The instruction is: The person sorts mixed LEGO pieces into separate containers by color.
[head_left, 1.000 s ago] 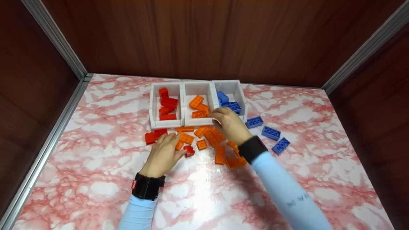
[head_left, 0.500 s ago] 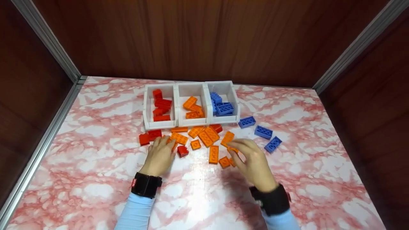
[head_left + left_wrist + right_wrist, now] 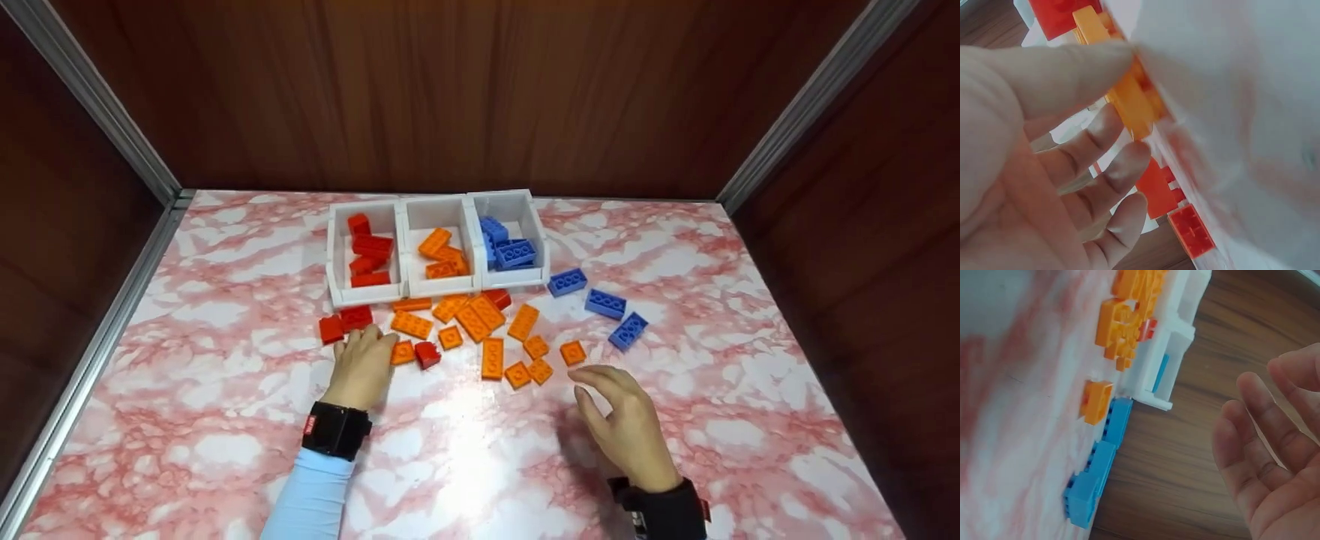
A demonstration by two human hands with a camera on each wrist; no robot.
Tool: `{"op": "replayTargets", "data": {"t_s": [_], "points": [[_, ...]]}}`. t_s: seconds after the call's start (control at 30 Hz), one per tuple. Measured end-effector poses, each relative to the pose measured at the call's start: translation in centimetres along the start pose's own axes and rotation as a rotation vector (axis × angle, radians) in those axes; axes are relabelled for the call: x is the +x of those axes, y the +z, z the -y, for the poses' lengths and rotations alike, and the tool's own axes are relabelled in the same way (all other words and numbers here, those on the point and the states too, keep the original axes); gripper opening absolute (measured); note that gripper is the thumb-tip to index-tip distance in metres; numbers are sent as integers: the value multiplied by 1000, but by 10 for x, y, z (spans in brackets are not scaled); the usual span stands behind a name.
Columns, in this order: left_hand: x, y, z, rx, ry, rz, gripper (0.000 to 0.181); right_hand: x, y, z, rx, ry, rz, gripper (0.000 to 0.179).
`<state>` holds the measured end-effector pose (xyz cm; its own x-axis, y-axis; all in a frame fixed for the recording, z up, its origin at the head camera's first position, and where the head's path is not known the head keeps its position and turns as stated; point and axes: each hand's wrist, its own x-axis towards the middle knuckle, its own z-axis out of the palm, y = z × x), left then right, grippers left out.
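In the head view my left hand [image 3: 361,369] lies beside two red bricks [image 3: 356,316] and a small orange brick [image 3: 403,352]. In the left wrist view its thumb crosses in front of an orange brick [image 3: 1130,107], fingers loosely bent; whether they touch it is unclear. A small red brick [image 3: 427,355] sits just right of that orange one. My right hand [image 3: 626,427] hovers with parted, relaxed fingers and holds nothing. Just beyond its fingertips is a square orange brick [image 3: 572,352]. Several more orange bricks [image 3: 492,358] are scattered between the hands.
Behind the bricks stands a white three-compartment tray [image 3: 401,247]: red bricks [image 3: 373,246] left, orange bricks [image 3: 435,242] middle, blue bricks [image 3: 515,253] right. Three loose blue bricks [image 3: 606,303] lie right of it. Dark wooden panels [image 3: 450,90] wall the marbled tabletop [image 3: 225,450].
My right hand has drawn back from the tray toward the near right, and a square orange brick now lies apart there. My left hand has shifted only slightly. The head view has drifted.
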<state>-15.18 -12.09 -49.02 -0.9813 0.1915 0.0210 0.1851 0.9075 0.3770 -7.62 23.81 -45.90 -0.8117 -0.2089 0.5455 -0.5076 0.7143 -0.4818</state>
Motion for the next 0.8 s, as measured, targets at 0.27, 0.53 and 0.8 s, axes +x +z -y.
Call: {"op": "replayTargets", "data": {"t_s": [0.27, 0.53, 0.8], "points": [[-10, -1, 3, -54, 25, -33, 39, -18, 1, -4, 2, 38, 21, 26], [2, -32, -4, -138, 134, -165, 45, -27, -2, -9, -6, 117, 54, 27], [48, -71, -30, -101, 196, -125, 43, -31, -6, -11, -29, 109, 49, 27]]}}
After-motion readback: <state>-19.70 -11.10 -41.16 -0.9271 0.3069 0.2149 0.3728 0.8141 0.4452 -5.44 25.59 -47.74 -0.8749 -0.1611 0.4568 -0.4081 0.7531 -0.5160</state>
